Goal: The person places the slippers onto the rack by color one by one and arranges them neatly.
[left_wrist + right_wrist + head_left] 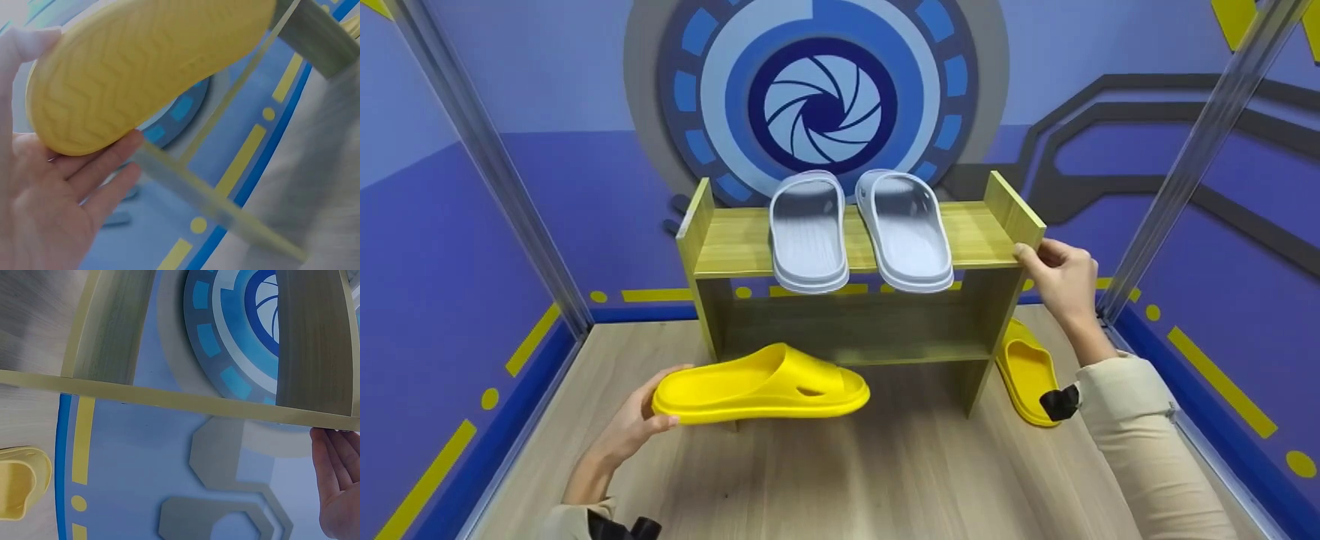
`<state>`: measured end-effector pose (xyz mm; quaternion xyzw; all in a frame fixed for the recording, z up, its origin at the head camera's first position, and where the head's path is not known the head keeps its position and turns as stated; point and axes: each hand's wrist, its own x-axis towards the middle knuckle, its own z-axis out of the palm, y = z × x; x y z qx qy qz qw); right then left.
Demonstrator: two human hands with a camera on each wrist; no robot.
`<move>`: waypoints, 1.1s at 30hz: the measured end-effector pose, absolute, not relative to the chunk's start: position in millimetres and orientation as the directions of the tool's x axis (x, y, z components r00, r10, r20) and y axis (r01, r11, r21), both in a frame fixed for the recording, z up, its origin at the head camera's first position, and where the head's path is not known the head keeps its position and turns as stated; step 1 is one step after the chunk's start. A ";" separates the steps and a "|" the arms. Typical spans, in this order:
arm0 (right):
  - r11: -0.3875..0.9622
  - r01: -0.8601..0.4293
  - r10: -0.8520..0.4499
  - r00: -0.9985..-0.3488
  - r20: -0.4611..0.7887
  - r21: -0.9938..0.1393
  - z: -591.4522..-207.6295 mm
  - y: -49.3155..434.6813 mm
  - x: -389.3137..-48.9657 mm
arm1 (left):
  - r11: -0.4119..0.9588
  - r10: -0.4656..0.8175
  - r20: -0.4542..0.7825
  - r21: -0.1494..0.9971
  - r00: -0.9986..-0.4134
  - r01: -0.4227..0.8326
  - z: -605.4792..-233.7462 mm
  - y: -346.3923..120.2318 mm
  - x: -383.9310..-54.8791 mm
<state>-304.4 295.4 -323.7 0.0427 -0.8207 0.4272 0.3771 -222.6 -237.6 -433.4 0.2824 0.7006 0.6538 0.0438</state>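
Left hand (626, 420) wraps thumb and fingers round the heel of a yellow slipper (757, 386); right hand (1069, 285) pinches the rack's (971, 232) right side panel (1020, 210).
Slipper's up in front of the lower shelf (922, 354), toe pointing right, while the other yellow slipper (1027, 367) lies just right of the rack and grey clogs (810, 232) sit on top. I'd hold that heel snugly, since the unsupported toe could dip, and pinch lightly: steady the panel, don't tug it sideways.
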 end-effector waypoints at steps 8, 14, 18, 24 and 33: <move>0.632 -0.388 0.250 -0.717 0.651 -0.671 -323.9 295.3 -304.3 | 0.211 0.228 0.411 0.864 -0.882 0.457 -444.8 -215.1 -224.1; 0.627 -0.391 0.250 -0.719 0.649 -0.674 -323.9 295.5 -304.4 | 0.379 0.108 0.410 0.825 -0.906 0.419 -455.4 -202.1 -227.8; 0.622 -0.393 0.247 -0.722 0.647 -0.677 -323.8 295.5 -304.7 | 0.411 0.074 0.429 0.809 -0.900 0.419 -463.5 -195.1 -229.3; 0.615 -0.400 0.250 -0.718 0.650 -0.679 -324.0 295.5 -305.2 | 0.415 0.034 0.499 0.781 -0.866 0.467 -476.8 -180.4 -233.0; 0.621 -0.391 0.250 -0.722 0.645 -0.679 -324.3 294.9 -304.2 | 0.480 -0.055 0.580 0.729 -0.812 0.488 -496.3 -149.9 -238.8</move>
